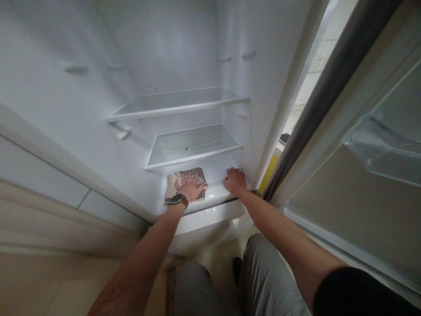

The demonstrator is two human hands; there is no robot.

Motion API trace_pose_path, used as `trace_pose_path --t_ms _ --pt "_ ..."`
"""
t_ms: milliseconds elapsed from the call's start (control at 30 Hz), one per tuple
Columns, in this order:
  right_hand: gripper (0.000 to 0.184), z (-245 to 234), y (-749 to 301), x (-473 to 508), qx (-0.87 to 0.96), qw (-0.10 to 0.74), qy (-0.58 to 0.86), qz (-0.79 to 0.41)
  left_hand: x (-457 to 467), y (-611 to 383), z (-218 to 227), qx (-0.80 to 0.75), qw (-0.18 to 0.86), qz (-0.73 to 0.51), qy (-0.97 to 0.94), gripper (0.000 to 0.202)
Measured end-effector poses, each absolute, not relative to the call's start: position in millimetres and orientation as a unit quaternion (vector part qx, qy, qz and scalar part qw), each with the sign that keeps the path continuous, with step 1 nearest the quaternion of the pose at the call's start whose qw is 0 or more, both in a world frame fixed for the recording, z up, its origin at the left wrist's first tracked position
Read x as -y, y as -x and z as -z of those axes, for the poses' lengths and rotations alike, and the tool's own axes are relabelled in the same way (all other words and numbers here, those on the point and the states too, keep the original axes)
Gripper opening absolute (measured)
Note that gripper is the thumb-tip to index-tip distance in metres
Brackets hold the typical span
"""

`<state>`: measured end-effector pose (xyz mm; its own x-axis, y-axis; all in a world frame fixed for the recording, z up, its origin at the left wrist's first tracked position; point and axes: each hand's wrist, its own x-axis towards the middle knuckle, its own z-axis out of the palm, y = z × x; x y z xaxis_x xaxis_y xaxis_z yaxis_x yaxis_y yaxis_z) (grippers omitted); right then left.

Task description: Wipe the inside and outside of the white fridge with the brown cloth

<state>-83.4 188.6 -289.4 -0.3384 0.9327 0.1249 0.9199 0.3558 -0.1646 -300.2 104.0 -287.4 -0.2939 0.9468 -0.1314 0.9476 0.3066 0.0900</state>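
My left hand (191, 188), with a watch (178, 199) on its wrist, lies flat with fingers spread on a folded brown and cream cloth (171, 184). The cloth rests on the white floor of an open refrigerator (217, 177), towards its left side. Further right, my right hand (235, 180) is curled into a fist and leans on the same floor near the right wall. No object shows in that fist; its palm side is hidden.
Just above my hands is a lower glass shelf (194, 147) with a small dark spot, and a second glass shelf (177, 103) sits higher. The refrigerator door (345, 210), with a clear bin (384, 149), stands open at right. Cabinet panels (66, 175) run along the left.
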Motion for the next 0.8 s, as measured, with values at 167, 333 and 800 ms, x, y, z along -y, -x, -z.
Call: trace_pose_path --t_ms 167,333,800 --pt "0.038 290.2 83.3 -188.4 0.816 0.099 0.569 -0.039 -77.7 284.1 278.8 -0.797 0.077 -0.001 -0.599 0.083" --pt "0.038 289.6 83.3 -187.6 0.818 0.102 0.565 -0.035 -63.7 277.3 280.0 -0.786 0.066 -0.012 -0.615 0.082" --pt "0.038 292.5 86.0 -190.9 0.818 0.106 0.564 -0.035 -92.5 286.5 286.6 -0.794 0.078 -0.014 -0.603 0.084"
